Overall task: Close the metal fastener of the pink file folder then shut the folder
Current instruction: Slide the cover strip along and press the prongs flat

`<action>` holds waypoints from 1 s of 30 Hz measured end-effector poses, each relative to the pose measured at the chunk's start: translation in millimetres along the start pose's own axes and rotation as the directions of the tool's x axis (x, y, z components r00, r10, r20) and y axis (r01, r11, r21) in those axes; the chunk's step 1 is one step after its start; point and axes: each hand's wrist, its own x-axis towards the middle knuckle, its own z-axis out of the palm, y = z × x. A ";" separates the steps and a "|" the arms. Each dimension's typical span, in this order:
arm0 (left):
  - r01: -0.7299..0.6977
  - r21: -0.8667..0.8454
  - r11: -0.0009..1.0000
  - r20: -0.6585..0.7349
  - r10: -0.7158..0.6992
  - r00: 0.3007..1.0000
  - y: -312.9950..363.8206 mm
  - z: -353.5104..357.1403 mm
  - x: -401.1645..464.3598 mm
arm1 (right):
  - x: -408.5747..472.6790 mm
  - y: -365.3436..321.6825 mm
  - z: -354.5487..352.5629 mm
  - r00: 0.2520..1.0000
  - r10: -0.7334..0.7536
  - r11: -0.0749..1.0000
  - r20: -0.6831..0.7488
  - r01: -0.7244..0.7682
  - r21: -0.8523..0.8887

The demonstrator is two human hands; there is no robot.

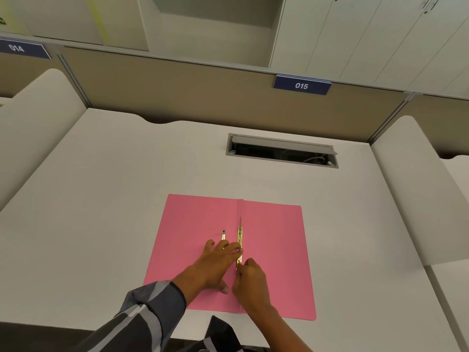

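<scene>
The pink file folder [274, 250] lies open and flat on the white desk, its spine fold running toward me. A gold metal fastener bar [239, 237] lies along the fold, with one thin prong standing up at its far end. A second small gold strip [223, 235] lies just left of it on the left flap. My left hand [215, 262] rests on the left flap with its fingertips pressing on the bar's middle. My right hand [250, 280] pinches the bar's near end, hiding that end.
The white desk [114, 199] has a cable hatch [281, 151] standing open beyond the folder. White side dividers rise at left and right, and a tan partition with the label 015 [302, 85] closes the back. The desk's front edge lies just under my forearms.
</scene>
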 end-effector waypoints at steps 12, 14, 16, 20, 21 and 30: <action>-0.001 0.028 1.000 -0.016 0.002 1.000 1.6 3.4 2.5 | -1.2 -12.7 -1.3 0.960 0.279 0.950 -0.035 -0.270 0.158; 0.002 0.031 1.000 -0.011 -0.002 1.000 2.4 2.3 2.3 | -2.7 -13.8 0.0 0.957 0.287 0.947 -0.050 -0.275 0.165; 0.006 0.035 0.999 -0.006 -0.006 1.000 3.6 0.9 2.2 | -5.0 -14.4 0.9 0.953 0.299 0.945 -0.047 -0.289 0.152; 0.014 0.053 0.999 0.000 -0.014 1.000 5.9 -2.6 0.9 | -8.9 -15.6 1.0 0.960 0.279 0.956 -0.034 -0.274 0.106; 0.013 0.058 0.998 0.003 -0.014 1.000 6.5 -3.2 0.6 | -9.7 -15.8 1.1 0.965 0.259 0.963 -0.038 -0.255 0.087; 0.019 0.080 0.997 0.014 -0.020 1.000 7.9 -2.2 -0.2 | -17.3 -4.6 0.6 0.968 0.233 0.972 -0.096 -0.230 0.047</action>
